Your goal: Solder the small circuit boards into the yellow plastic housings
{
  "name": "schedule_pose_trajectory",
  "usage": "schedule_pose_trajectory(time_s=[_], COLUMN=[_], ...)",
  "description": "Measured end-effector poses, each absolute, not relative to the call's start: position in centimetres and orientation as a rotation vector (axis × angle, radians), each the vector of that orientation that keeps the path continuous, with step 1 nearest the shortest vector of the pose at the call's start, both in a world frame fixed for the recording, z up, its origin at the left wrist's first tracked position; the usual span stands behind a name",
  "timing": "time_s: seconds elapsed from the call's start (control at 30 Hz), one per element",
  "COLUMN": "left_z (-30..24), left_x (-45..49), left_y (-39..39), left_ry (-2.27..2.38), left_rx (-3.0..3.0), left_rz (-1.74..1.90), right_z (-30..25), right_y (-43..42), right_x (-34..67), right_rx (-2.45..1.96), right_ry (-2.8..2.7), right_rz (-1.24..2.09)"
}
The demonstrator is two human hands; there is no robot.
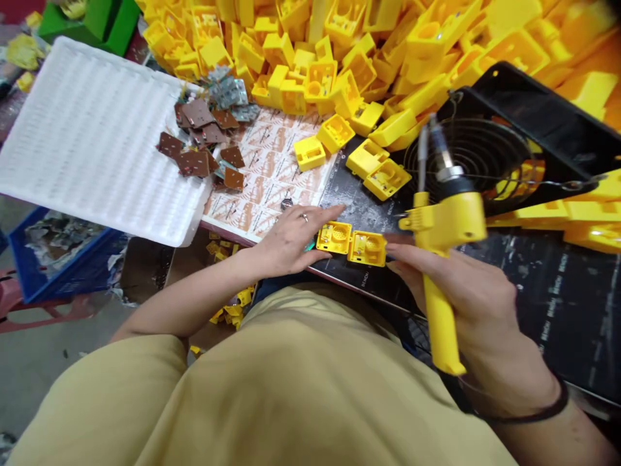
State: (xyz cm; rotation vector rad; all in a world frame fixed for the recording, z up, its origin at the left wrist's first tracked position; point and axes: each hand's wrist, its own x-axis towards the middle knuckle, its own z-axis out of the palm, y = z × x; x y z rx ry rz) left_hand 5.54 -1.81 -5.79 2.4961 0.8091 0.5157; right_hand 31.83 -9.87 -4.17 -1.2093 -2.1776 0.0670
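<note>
My right hand (466, 298) is wrapped round the handle of a yellow soldering gun (444, 226), whose metal tip points up and away. My left hand (291, 239) lies on the table edge with fingers stretched out, a ring on one finger, touching the left end of a pair of small yellow plastic housings (352, 243) that lie side by side, open face up. The right hand's fingertips reach the right end of the same pair.
A big heap of yellow housings (339, 58) fills the back. Brown circuit boards (204, 139) lie on printed sheets (266, 175). A white ribbed tray (92, 136) sits left, a black fan with wire guard (490, 155) right, a blue crate (43, 259) below.
</note>
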Motion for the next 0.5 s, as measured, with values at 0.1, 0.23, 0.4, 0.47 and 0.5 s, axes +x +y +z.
schedule_pose_trajectory(time_s=[0.1, 0.23, 0.4, 0.47, 0.5], left_z=[-5.6, 0.5, 4.6, 3.4, 2.6], left_x=[4.2, -1.4, -6.7, -6.6, -6.3], left_y=[-2.4, -3.0, -1.7, 0.4, 1.6], left_ry=[0.849, 0.843, 1.037, 1.268, 1.340], left_rx=[2.389, 2.222, 2.492, 2.689, 2.763], left_rz=[0.584, 0.370, 0.014, 0.081, 0.064], right_z=[-5.1, -5.8, -5.9, -5.9, -6.0], right_y=[-8.5, -8.0, -7.7, -7.5, -7.4], right_x=[31.1, 30.3, 29.1, 28.6, 28.4], right_rx=[-1.152, -1.108, -1.092, -1.082, -1.081], right_ry=[-2.267, -2.280, -2.260, -2.274, -2.278], right_rz=[0.054, 0.031, -0.014, -0.009, -0.004])
